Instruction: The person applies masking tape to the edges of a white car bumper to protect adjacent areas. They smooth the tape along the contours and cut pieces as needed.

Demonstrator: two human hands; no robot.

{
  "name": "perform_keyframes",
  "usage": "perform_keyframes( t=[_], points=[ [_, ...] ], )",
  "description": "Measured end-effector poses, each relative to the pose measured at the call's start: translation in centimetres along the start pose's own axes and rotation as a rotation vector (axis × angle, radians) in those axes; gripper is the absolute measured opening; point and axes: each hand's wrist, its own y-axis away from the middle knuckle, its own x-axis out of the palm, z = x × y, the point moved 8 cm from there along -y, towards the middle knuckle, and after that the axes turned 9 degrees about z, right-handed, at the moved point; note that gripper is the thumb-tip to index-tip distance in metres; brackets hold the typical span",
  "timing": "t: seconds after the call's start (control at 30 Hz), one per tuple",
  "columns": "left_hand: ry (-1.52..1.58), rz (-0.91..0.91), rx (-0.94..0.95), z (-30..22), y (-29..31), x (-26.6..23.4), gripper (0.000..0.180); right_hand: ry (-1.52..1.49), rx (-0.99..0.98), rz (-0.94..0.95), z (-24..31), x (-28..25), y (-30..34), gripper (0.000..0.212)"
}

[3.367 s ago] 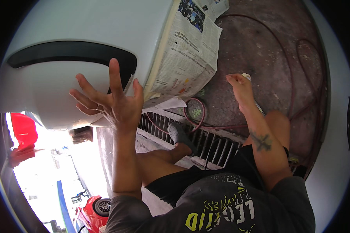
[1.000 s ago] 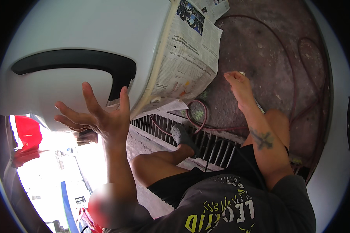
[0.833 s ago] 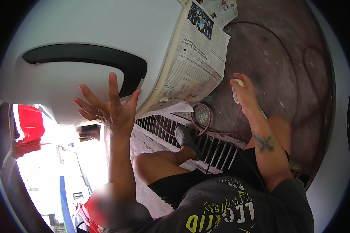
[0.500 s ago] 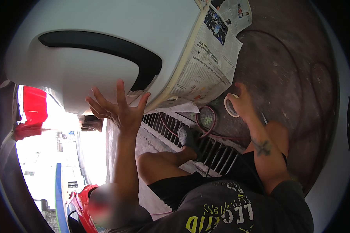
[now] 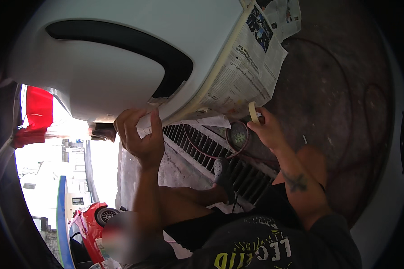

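Observation:
My right hand (image 5: pixel 269 130) grips a roll of pale masking tape (image 5: pixel 253 113) between thumb and fingers, just off the newspaper's lower corner. My left hand (image 5: pixel 141 136) is raised at the lower edge of a white car body panel (image 5: pixel 107 85); its fingers are bent, with the thumb apart from them. I cannot tell whether the fingertips touch the panel. A curved black trim strip (image 5: pixel 125 38) runs across the panel, its lower end just above my left hand. Newspaper sheets (image 5: pixel 238 74) cover the area right of the panel, held along the edge by a band of masking tape (image 5: pixel 213 74).
A metal floor grate (image 5: pixel 202 148) lies below the panel, with a dark red hose (image 5: pixel 248 143) looped over it. My foot in a grey clog (image 5: pixel 221 172) rests beside the grate. At lower left, a red car (image 5: pixel 92 228) stands in bright light. Red cloth (image 5: pixel 38 112) hangs farther up.
My left hand has gone from spread fingers to bent ones, near the panel's lower edge. My right hand has moved left with the tape roll, which is now turned more edge-on.

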Motion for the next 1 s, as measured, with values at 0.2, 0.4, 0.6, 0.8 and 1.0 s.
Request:
perform_keyframes(
  t=[0.2,0.4,0.6,0.8,1.0],
  points=[
    [0.381,0.371,-0.099,-3.9,3.6,4.6,0.027,-0.116,-0.176,0.283,7.3,6.5,3.4,0.038],
    [0.492,0.497,0.012,-6.8,3.0,6.9,0.05,0.215,-0.467,0.198,9.8,6.2,6.3,0.03],
    [0.634,0.615,0.131,-7.9,3.9,9.7,0.061,0.662,-0.524,0.022,10.4,6.5,8.8,0.027],
    [0.866,0.609,0.058,-7.2,6.9,11.7,0.052,0.77,-0.489,-0.002,8.9,7.3,9.5,0.028],
    [0.954,0.819,-0.053,-6.0,9.5,14.9,0.046,0.807,-0.395,0.01,6.8,7.9,9.7,0.03]
  ],
)
